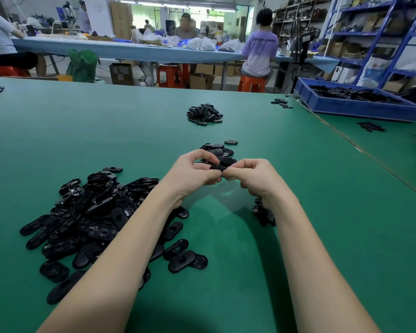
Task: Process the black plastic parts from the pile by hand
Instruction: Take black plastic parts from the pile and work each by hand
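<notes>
Pinched between left hand [197, 171] and right hand [252, 175], above the green table [298, 236]: one black part [218, 167], long axis running hand to hand; fingertips curled tight on both ends (unprocessed pile [94, 212] nearest the left forearm).

On the worktop [298, 236] I see the big pile [94, 219] at my left, a small heap [217, 150] just behind my hands, another heap [205, 114] farther back, and a bin [356, 108] at far right.
</notes>
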The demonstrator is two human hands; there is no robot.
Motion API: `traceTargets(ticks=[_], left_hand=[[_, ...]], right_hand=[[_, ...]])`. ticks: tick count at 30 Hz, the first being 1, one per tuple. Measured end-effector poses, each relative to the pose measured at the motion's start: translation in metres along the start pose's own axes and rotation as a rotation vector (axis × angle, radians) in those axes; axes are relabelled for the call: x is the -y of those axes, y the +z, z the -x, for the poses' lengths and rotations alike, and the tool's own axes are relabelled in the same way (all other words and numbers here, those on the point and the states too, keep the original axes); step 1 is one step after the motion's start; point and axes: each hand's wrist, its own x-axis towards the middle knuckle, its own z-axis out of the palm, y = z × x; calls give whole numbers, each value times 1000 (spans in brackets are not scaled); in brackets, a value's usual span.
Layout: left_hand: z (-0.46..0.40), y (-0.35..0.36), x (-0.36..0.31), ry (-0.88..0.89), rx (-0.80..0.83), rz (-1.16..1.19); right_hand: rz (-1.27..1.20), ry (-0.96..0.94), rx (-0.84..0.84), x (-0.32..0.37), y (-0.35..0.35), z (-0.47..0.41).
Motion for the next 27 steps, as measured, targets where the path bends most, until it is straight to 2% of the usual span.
traceTargets(ticks=[9, 19, 22, 27], left_hand=[[1, -5, 4, 8, 62, -9], [-2, 1, 6, 11, 0, -96], [-4, -3, 8, 93, 3, -130], [-7, -8, 11, 254, 8, -366]], right_hand=[[31, -94, 0, -6, 4, -3], [89, -153, -37, -10, 8, -3], [-6, -157, -4, -10, 5, -2], [-140, -43, 87, -12, -5, 1]])
